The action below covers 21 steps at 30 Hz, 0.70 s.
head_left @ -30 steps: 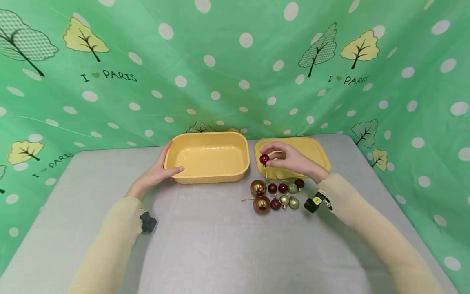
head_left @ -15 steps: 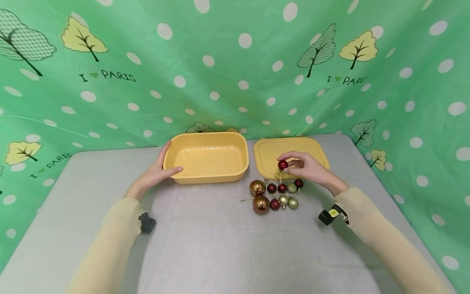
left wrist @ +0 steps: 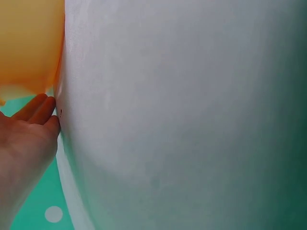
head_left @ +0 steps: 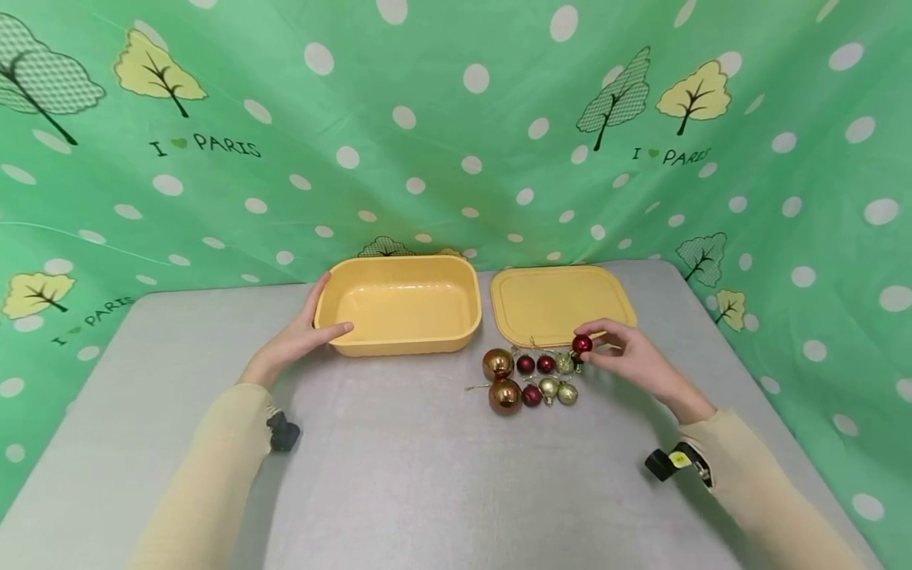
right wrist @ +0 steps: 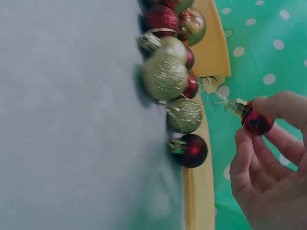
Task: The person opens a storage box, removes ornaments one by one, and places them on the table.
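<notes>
R hand pinches a small red bauble betw. thumb & fingertips, held just above the far-right end of the bauble cluster on the grey worktop, near the front edge of the yellow lid. L hand lies relaxed, fingers straight, against the left wall of the yellow tub, gripping nothing.

Staged recording set, green printed backdrop, grey table
</notes>
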Motion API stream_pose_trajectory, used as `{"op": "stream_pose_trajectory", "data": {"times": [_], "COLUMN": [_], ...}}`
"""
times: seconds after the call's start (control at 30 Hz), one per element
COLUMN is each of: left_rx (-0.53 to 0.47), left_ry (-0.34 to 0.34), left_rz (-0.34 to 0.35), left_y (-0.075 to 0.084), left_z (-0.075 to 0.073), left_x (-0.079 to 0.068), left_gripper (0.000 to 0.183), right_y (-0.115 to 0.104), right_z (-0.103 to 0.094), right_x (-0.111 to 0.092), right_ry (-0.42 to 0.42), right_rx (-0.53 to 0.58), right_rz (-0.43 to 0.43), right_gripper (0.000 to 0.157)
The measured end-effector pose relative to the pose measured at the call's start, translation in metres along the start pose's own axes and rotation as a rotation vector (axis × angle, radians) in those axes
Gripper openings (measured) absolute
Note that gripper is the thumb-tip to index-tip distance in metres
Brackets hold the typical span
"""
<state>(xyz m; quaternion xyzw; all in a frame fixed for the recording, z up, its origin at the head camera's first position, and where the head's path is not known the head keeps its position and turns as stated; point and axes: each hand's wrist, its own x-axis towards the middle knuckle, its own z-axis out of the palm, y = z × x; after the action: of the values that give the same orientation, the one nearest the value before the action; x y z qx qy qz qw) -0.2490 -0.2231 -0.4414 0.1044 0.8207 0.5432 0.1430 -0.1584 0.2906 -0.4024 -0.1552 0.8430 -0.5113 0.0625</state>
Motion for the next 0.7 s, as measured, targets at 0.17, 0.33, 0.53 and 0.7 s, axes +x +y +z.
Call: {"op": "stream_pose_trajectory", "data": {"times": [0.17, 0.33, 0.53, 0.7], "left_rx": [-0.002, -0.003, -0.015, -0.017], "left_ry": [-0.002, -0.007, -0.012, -0.013], "left_rz": [-0.001, 0.001, -0.002, 0.004], "left_y": [-0.001, -0.001, -0.001, -0.002], "left_z": [-0.001, -0.001, 0.0, 0.0], "left_x": [0.0, 0.0, 0.0, 0.0], "left_gripper": [0.103, 0.103, 0.103, 0.102], "right_y": [0.011, 0.021, 0.024, 0.024], "right_z": [0.004, 0.007, 0.01, 0.012], "right_x": [-0.015, -0.027, -0.036, -0.039], "right_ry": [0.03, 0.023, 0.035, 0.053], "right_rx": [-0.026, -0.006, -0.041, -0.158], "right_rz": [-0.013, 0.012, 0.098, 0.115], "right_gripper": [0.039, 0.039, 0.039, 0.035]}}
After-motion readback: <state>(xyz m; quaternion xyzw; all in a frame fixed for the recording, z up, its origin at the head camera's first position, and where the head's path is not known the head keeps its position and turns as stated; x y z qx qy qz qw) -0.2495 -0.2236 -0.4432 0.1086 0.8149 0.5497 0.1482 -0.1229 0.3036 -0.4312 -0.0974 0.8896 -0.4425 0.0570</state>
